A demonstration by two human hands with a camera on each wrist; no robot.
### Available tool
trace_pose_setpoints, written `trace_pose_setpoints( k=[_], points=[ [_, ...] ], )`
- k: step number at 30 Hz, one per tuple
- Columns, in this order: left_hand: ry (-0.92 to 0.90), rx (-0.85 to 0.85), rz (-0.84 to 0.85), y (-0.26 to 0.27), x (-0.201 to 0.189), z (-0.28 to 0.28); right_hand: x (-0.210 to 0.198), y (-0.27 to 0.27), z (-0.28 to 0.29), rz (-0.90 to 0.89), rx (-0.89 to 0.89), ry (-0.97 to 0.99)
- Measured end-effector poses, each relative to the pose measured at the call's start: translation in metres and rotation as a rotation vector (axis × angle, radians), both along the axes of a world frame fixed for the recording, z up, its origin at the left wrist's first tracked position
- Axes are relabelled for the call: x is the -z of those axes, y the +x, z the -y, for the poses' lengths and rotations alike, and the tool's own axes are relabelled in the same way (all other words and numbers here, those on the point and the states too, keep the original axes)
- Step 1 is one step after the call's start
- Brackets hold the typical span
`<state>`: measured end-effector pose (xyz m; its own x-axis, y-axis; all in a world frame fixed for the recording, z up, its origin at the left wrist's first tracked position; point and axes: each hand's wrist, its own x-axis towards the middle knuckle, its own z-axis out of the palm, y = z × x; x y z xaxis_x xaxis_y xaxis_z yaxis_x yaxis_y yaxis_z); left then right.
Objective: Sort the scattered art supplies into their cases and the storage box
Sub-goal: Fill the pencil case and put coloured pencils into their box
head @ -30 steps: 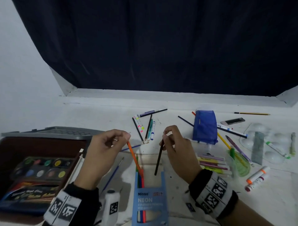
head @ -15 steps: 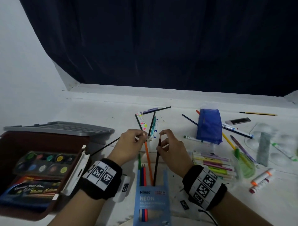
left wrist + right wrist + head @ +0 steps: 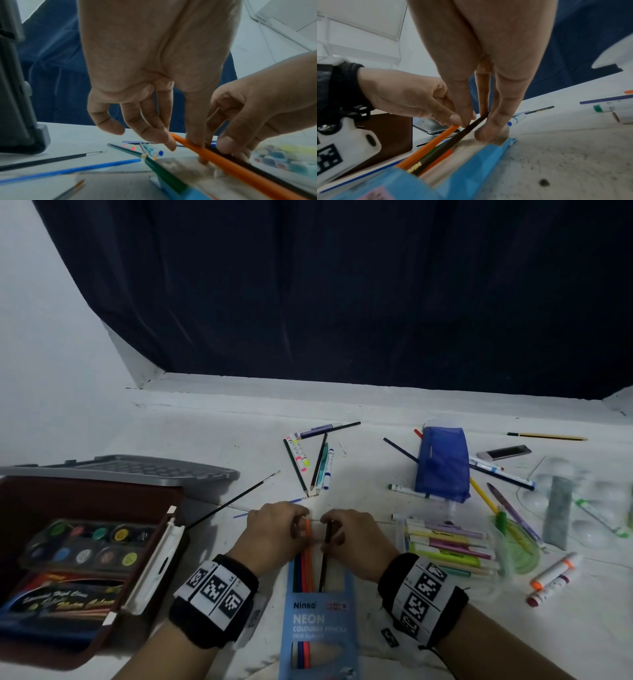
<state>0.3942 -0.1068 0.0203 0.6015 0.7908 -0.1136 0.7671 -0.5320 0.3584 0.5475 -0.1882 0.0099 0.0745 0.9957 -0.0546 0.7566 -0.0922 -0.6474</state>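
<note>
A blue Ninso neon pencil box [image 3: 317, 625] lies open at the near middle of the table, with several coloured pencils sticking out of its mouth. My left hand [image 3: 274, 534] pinches an orange pencil [image 3: 308, 549] whose lower end sits in the box. Right beside it, my right hand [image 3: 352, 539] pinches a black pencil [image 3: 325, 556], its lower end also inside the box [image 3: 436, 174]. Both pencils [image 3: 223, 161] lie side by side, slanting down into the opening. The two hands almost touch.
A brown storage box [image 3: 68, 542] with a watercolour palette and grey lid [image 3: 137, 469] stands at the left. A thin brush [image 3: 233, 499], loose pencils and markers [image 3: 308, 463], a blue pouch [image 3: 442, 463], a marker pack [image 3: 448, 546] and crayons [image 3: 551, 577] litter the table.
Both hands came down and toward me, sliding the orange and black pencils deeper into the blue box. The hands moved closer together.
</note>
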Motion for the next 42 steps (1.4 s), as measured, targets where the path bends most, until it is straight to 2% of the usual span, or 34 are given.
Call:
trace_pose_setpoints(
  k=[6, 11, 15, 18, 20, 27, 33, 36, 39, 42],
  points=[
    [-0.010, 0.124, -0.220, -0.015, 0.009, 0.024, 0.003, -0.006, 0.007, 0.097, -0.067, -0.039],
    [0.027, 0.162, -0.157, -0.035, 0.005, 0.040, 0.010, -0.015, 0.020, 0.356, -0.164, -0.045],
    [-0.002, 0.191, -0.195, -0.051, 0.005, 0.053, 0.014, -0.023, 0.032, 0.529, -0.217, -0.005],
    [-0.009, 0.205, -0.195, -0.054, 0.004, 0.061, 0.015, -0.029, 0.040, 0.577, -0.275, -0.040],
    [-0.008, 0.205, -0.204, -0.053, 0.003, 0.063, 0.018, -0.034, 0.044, 0.578, -0.318, 0.024],
    [-0.009, 0.202, -0.251, -0.050, 0.010, 0.061, 0.021, -0.044, 0.058, 0.461, -0.392, -0.017],
    [0.005, 0.198, -0.289, -0.046, 0.004, 0.060, 0.016, -0.030, 0.060, 0.121, -0.324, -0.052],
    [0.087, 0.177, -0.296, -0.044, 0.002, 0.060, 0.008, -0.026, 0.068, 0.042, -0.312, -0.043],
    [0.080, 0.179, -0.274, -0.039, 0.000, 0.061, 0.003, -0.023, 0.076, -0.025, -0.277, -0.007],
    [0.087, 0.212, -0.245, -0.038, -0.006, 0.061, -0.002, -0.019, 0.084, -0.092, -0.166, 0.052]
  ],
)
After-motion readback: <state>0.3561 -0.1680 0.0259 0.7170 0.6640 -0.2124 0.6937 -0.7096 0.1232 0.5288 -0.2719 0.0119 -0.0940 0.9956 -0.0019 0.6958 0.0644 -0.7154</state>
